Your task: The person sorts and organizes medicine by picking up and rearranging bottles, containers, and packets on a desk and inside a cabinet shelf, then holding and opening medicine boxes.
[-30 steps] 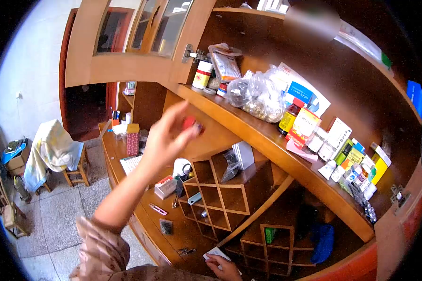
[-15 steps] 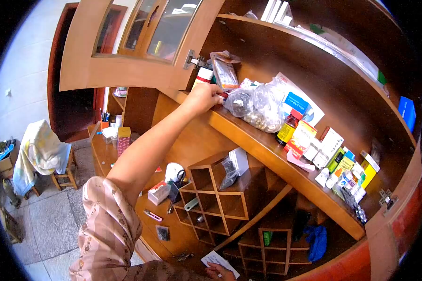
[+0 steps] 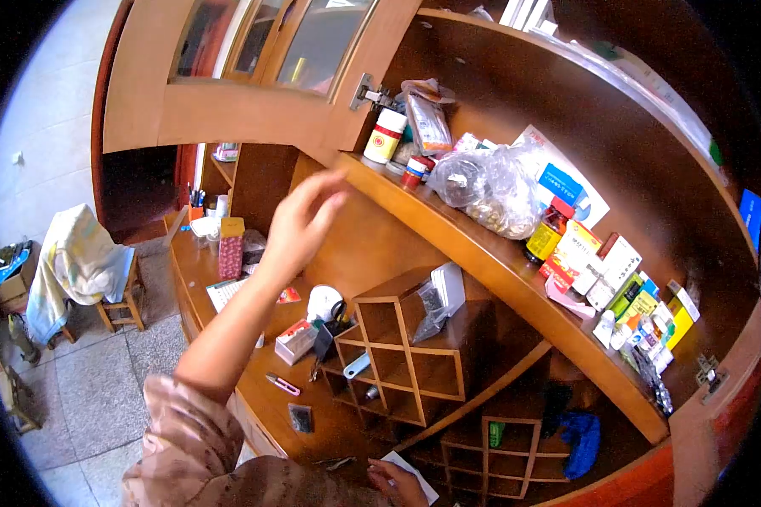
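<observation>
My left hand [image 3: 309, 221] is in the air in front of the cabinet shelf, fingers apart, holding nothing. Up to its right on the shelf [image 3: 473, 245] stand a white bottle with a red and yellow label [image 3: 385, 137] and a small red jar with a blue label [image 3: 414, 172]. Beside them lies a knotted clear plastic bag [image 3: 499, 190] with pale pieces inside. Low in view, my right hand [image 3: 397, 483] has its fingers around a flat white box [image 3: 413, 473], partly hidden by the hand and the frame edge.
A glass-paned cabinet door [image 3: 245, 110] hangs open at upper left. Medicine boxes [image 3: 571, 253] and bottles line the shelf. Below are a lattice rack [image 3: 410, 355], scissors, a pink cutter [image 3: 283, 384] and a tissue-like box [image 3: 296, 340]. A cloth-draped chair [image 3: 80, 262] stands left.
My left hand has moved off the small red jar, down and left, and its fingers have opened. The jar stays on the shelf. The view has shifted slightly.
</observation>
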Demonstrator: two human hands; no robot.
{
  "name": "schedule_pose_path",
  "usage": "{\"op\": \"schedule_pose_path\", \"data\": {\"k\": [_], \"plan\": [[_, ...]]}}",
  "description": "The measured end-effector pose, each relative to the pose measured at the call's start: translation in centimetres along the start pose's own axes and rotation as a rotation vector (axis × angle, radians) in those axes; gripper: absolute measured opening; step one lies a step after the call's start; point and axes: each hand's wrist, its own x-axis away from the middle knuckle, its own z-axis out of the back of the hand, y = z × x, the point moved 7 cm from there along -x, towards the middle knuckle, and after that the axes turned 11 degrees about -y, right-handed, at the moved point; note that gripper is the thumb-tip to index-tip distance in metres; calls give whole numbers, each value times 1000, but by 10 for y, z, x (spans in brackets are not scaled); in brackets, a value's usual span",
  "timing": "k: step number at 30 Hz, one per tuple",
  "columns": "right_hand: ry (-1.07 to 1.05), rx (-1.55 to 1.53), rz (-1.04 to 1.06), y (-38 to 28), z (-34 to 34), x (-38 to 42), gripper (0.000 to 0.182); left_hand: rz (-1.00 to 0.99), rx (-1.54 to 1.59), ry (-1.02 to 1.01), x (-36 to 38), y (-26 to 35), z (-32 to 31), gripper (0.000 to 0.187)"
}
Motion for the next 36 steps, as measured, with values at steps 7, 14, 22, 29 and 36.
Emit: {"op": "schedule_pose_path", "data": {"k": [7, 14, 22, 29, 36], "plan": [[-162, 620, 155, -53, -20, -38, 39, 738, 133, -172, 204, -101, 37, 17], [-310, 713, 447, -111, -62, -54, 35, 302, -99, -148, 96, -12, 57, 13], [-276, 655, 372, -53, -50, -46, 43, -169, -336, -189, -83, 19, -24, 30], [43, 300, 97, -24, -19, -8, 34, 24, -337, -414, -133, -11, -85, 45], [96, -50, 85, 6, -22, -16, 32, 144, 415, -321, -117, -24, -60, 33]]}}
